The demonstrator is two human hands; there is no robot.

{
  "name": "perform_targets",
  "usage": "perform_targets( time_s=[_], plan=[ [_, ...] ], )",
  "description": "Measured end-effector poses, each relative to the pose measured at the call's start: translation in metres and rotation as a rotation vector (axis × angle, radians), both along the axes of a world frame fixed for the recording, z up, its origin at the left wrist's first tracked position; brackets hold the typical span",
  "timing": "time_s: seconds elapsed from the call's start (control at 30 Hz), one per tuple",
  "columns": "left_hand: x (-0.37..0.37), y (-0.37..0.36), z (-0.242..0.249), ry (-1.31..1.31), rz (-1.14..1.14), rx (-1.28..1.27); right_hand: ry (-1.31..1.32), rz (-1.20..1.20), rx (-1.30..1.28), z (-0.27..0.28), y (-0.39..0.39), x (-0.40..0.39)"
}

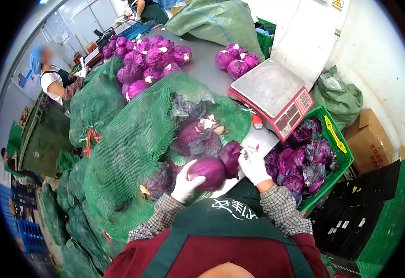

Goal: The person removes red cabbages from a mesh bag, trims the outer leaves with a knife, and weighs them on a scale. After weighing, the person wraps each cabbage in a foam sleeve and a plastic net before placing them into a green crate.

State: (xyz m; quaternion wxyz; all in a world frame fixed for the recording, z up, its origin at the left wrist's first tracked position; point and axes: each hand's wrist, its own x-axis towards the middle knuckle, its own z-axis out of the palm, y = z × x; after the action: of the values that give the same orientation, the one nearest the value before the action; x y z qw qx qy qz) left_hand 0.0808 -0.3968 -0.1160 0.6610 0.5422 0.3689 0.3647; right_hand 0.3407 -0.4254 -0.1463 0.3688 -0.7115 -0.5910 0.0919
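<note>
My left hand (185, 183), in a white glove, grips the side of a smooth red cabbage (210, 173) close in front of my apron. A loose outer leaf (230, 156) stands out from the cabbage's right side, and my right hand (252, 165), also gloved, pinches its edge. Just beyond lies an untrimmed red cabbage (187, 139) with dull, curled leaves, on the open mouth of a green mesh sack (123, 143). Another dark-leaved cabbage (158, 182) rests in the mesh left of my left hand.
A green crate (349, 160) full of stripped leaves stands at my right. Past my right hand are a scale (269, 88) and a red-handled knife (257, 121). Trimmed cabbages (158, 58) are piled on the metal table (207, 76). A co-worker (58, 83) stands at the left.
</note>
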Motion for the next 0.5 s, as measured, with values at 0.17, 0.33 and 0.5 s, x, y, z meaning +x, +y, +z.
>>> perform_targets(
  time_s=[0.17, 0.33, 0.5],
  plan=[
    [-0.016, 0.008, 0.008, -0.647, 0.055, -0.529, 0.056, -0.215, -0.001, 0.042, -0.036, 0.057],
    [-0.003, 0.025, 0.042, -0.728, -0.016, -0.463, 0.576, -0.225, -0.015, 0.049, -0.05, 0.078],
    [0.007, 0.042, 0.091, -0.671, -0.401, -0.24, 1.255, 0.457, -0.088, 0.127, -0.033, -0.025]
  ],
)
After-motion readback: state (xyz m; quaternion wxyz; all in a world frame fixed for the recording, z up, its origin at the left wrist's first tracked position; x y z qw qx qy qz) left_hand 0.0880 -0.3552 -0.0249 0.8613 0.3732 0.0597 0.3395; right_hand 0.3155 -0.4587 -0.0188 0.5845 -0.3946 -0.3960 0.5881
